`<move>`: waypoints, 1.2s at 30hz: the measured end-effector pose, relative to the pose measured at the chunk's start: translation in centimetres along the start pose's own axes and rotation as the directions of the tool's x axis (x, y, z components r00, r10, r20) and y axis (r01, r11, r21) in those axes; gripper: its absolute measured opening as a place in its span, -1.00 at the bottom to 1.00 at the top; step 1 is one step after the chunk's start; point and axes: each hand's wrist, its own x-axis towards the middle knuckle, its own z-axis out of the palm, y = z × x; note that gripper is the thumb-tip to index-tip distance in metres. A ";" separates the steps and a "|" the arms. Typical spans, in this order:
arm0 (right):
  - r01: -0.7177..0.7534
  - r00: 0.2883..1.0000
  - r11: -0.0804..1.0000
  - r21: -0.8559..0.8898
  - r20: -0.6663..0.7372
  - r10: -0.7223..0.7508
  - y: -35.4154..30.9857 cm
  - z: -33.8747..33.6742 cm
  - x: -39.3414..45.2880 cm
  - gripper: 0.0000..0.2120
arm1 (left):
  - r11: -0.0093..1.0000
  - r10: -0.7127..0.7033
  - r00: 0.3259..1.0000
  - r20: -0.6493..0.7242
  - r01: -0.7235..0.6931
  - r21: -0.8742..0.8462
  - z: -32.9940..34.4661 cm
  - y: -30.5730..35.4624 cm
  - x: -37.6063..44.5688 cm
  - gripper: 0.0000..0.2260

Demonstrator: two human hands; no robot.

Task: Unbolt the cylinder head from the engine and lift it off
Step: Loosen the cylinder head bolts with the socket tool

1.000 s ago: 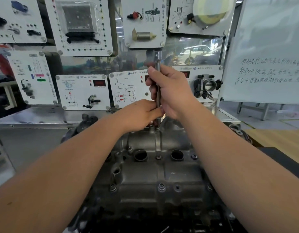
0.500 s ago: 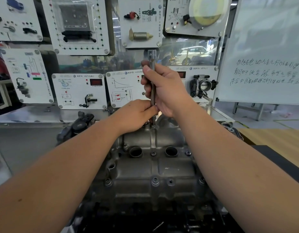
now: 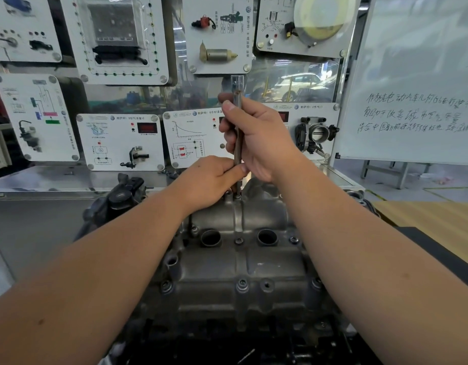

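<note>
Head view, left to right. Left hand reaches in from the left, fingertips pinched low on the tool shaft just above the cylinder head. Reads as a steadying hold near the tip. Shaft stands close to upright, long axis vertical, lower end seated at a bolt on the far edge of the head, on its centre line. Right hand wraps the shaft higher up, grip curled round it, thumb laid along the front; top of the tool pokes out above the fist. Cylinder head sits on the engine directly below and in front of both forearms, more bolts visible along its near edge. Bolt lies straight down the shaft from the right grip. Judgement: turning force comes from the upper hand; keep the axis plumb or the tip may slip off.
</note>
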 end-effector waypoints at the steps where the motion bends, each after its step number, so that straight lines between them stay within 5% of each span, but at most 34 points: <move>1: -0.005 1.000 1.000 -0.002 0.004 0.005 0.0 -0.1 0.0 -0.90 | 1.000 0.006 1.000 -0.004 -0.006 -0.002 0.0 0.0 0.0 -0.56; 14: 0.022 1.000 0.999 -0.025 0.019 -0.022 0.4 -0.3 0.2 -0.90 | 0.999 0.008 1.000 -0.002 -0.008 -0.043 0.2 -0.1 0.1 -0.56; 25: 0.050 0.994 0.952 -0.303 0.110 -0.017 -0.2 -1.5 0.1 -0.89 | 0.990 -0.066 0.996 0.061 0.073 -0.120 -0.3 0.2 -0.4 -0.70; 32: 0.217 0.947 0.699 -0.681 -0.026 -0.319 0.0 -1.3 0.0 -0.84 | 0.994 -0.054 0.998 0.034 0.057 -0.089 -0.4 0.5 -0.5 -0.73; 36: 0.201 0.945 0.672 -0.713 -0.040 -0.324 -0.3 -1.2 -0.1 -0.82 | 0.999 -0.034 0.999 -0.018 0.033 -0.033 -0.1 0.5 -0.5 -0.71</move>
